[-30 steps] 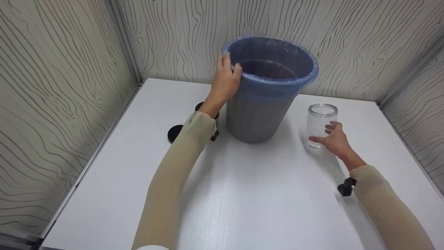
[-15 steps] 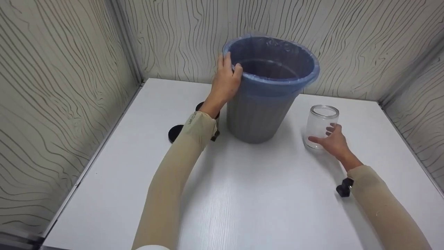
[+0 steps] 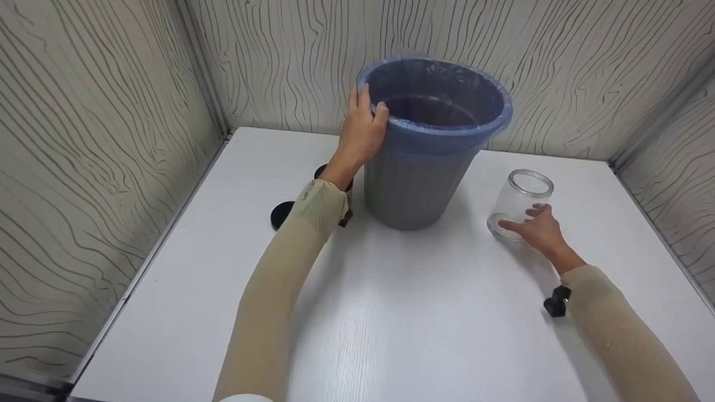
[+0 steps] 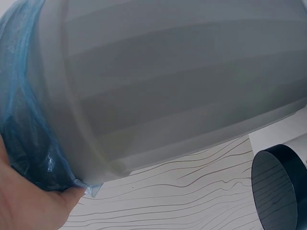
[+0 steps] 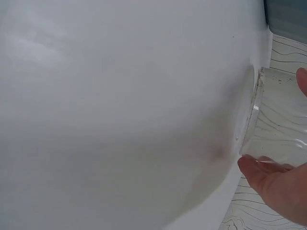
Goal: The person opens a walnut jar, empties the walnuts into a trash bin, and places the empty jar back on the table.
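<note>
A grey trash can (image 3: 413,190) with a blue plastic liner (image 3: 435,142) folded over its rim stands at the back of the table. My left hand (image 3: 362,131) grips the left side of that rim, and its thumb lies against the liner (image 4: 36,153) in the left wrist view. Right of the can, my right hand (image 3: 539,229) holds a clear glass jar (image 3: 516,206) low on its near side, thumb and fingers curled round it. The jar leans to the right, mouth upward, and nothing shows inside. Whether its base touches the table is hard to tell.
Partly behind my left forearm are a flat black disc (image 3: 281,214) and a black-topped container (image 4: 276,187). The white table (image 3: 424,312) is bounded by wood-patterned panels (image 3: 290,61) at the back and sides.
The jar has gone from upright to tilted, its mouth shifting to the right. My right hand stays round it almost in place. My left hand and the trash can have barely moved.
</note>
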{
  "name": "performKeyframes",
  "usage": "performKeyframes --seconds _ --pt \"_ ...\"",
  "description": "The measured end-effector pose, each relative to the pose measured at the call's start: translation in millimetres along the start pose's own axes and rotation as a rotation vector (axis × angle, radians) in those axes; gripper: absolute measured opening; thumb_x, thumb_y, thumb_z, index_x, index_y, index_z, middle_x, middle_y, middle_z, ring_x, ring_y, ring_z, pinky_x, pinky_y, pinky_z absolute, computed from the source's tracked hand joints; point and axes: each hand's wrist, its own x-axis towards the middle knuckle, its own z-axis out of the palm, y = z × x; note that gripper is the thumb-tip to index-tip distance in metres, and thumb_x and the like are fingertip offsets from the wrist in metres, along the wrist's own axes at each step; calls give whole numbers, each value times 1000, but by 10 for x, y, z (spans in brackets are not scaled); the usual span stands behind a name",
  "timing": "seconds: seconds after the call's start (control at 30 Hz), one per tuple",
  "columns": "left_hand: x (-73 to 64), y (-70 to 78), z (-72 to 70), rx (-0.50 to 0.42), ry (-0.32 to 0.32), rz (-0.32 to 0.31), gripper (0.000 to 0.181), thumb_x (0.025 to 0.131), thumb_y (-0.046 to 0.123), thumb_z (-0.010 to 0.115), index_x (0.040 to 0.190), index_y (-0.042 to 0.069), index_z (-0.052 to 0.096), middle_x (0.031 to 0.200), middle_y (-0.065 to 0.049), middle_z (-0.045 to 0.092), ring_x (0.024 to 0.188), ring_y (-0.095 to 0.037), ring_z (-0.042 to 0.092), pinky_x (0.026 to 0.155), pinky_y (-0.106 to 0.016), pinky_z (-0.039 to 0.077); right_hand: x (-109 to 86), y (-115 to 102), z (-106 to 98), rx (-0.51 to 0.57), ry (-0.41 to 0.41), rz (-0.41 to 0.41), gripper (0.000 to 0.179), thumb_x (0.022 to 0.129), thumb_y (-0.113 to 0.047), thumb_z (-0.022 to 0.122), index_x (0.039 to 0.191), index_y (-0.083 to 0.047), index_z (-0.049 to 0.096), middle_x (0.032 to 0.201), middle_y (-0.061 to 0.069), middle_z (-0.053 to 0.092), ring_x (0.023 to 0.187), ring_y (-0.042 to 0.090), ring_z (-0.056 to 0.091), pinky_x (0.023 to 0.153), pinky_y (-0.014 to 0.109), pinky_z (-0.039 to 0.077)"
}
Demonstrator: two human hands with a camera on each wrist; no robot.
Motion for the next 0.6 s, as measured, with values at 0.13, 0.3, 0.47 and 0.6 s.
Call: performKeyframes --seconds 0.13,0.3,0.47,0.6 --pt "-2 -6 4 10 8 -5 60 100 36 29 152 11 12 157 -10 3 141 -22 18 110 -38 22 3 28 7 -35 -3 2 120 77 -58 70 142 14 -2 141 39 24 128 50 30 102 56 27" --pt "-7 -1 8 8 10 -4 61 100 36 29 152 11 12 157 -10 4 141 -22 18 110 -37 21 4 49 12 -76 -2 -3 118 79 -57 67 140 18 1 138 40 26 127 51 30 103 55 27" --pt "0 3 5 10 9 -5 61 100 37 29 152 11 12 157 -10 4 141 -22 17 110 -37 21 -4 30 11 -68 8 3 117 79 -56 69 140 18 3 138 41 26 128 52 27 104 56 25" --pt "1 8 0 7 7 -2 61 100 37 29 152 11 12 157 -11 3 141 -22 16 110 -38 21 -3 27 19 -71 8 8 117 79 -56 68 140 18 3 138 41 26 128 53 26 104 56 25"
